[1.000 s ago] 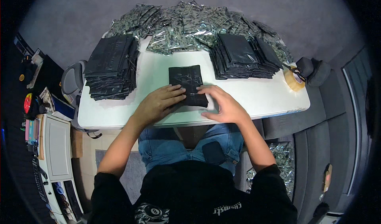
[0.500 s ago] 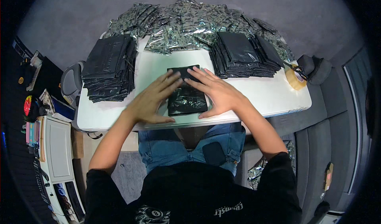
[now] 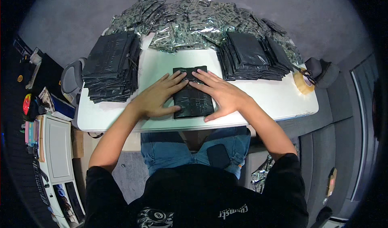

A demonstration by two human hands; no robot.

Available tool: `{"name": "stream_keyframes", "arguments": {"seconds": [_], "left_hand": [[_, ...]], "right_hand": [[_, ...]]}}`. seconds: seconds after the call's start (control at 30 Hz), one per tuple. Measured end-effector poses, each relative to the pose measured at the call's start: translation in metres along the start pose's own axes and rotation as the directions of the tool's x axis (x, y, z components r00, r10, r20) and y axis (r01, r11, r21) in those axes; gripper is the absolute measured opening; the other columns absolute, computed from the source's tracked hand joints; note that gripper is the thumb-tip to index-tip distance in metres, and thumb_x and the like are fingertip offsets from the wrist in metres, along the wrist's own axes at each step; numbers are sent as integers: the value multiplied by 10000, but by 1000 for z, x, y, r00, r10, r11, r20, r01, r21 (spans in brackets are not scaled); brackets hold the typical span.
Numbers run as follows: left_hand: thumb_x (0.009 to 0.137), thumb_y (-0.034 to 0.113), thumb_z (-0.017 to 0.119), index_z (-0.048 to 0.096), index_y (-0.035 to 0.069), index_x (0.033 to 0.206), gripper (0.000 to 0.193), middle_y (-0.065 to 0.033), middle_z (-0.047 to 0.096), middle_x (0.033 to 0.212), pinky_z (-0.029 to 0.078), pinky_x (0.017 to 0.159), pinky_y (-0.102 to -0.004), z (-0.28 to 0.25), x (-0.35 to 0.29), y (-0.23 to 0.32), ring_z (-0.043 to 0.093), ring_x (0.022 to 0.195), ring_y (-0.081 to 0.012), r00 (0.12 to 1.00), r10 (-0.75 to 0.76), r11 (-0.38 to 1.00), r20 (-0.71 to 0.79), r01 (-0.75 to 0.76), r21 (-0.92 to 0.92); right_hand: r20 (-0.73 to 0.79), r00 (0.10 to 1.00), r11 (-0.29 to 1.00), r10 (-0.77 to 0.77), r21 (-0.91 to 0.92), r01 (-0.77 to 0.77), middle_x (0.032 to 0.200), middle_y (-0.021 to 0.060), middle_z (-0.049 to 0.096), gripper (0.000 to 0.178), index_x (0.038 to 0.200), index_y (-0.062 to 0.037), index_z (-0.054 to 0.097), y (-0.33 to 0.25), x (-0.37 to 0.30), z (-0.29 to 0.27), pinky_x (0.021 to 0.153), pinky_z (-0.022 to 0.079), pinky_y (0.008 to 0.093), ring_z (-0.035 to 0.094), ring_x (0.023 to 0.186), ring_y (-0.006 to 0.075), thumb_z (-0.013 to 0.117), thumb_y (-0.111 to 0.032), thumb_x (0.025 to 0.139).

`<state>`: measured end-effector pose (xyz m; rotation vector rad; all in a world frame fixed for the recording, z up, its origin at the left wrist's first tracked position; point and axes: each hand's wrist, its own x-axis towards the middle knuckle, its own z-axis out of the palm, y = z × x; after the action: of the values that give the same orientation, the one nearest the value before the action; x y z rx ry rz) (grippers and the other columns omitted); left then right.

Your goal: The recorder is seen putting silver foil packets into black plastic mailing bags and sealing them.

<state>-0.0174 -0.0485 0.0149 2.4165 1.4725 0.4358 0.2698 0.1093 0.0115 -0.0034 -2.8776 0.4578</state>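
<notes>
Both hands are lying spread and flat, fingers extended, pinching nothing. Left hand (image 3: 155,99) is pressing on the left edge of a black flat pouch (image 3: 192,100) at the centre of the frame; right hand (image 3: 221,95) is pressing on its right half, fingertips reaching toward the upper edge. The pouch is lying flat on the white tabletop (image 3: 279,100), near its front edge, directly above the person's blue-jeaned lap.

Handling judgement: the pouch is appearing thin, light and flexible, with a glossy film surface that is likely sliding easily on the smooth tabletop. Flat palm pressure is holding it steady; for lifting, an edge or corner pinch is looking most suitable, since the face is offering no grip.

Further up, a stack of black pouches (image 3: 111,68) is sitting at the left of the tabletop, and a second fanned stack (image 3: 252,58) is sitting at the upper right. A roll of tan tape (image 3: 303,81) is resting at the right edge. At the top of the frame, a heap of silvery printed packets (image 3: 190,24) is spreading across the far side of the tabletop.
</notes>
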Motion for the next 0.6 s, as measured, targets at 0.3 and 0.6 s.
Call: {"name": "stream_keyframes", "arguments": {"seconds": [0.3, 0.6], "left_hand": [[729, 132, 595, 588, 186, 1624, 897, -148, 420, 1774, 206, 1371, -648, 5, -23, 17, 314, 1658, -456, 999, 42, 999, 25, -43, 23], [947, 182, 600, 568, 125, 1631, 687, -188, 433, 1757, 221, 1370, -596, -13, -7, 17, 311, 1661, -454, 999, 30, 998, -20, -31, -63]], "right_hand": [[-269, 950, 987, -157, -24, 156, 1262, 94, 729, 231, 987, -76, 743, -21, -30, 7, 1208, 528, 521, 698, 1313, 340, 851, -203, 826], [-333, 942, 998, -47, 14, 55, 1150, 104, 768, 94, 895, -32, 690, -41, -39, 15, 1102, 590, 474, 748, 1223, 316, 769, -72, 863]]}}
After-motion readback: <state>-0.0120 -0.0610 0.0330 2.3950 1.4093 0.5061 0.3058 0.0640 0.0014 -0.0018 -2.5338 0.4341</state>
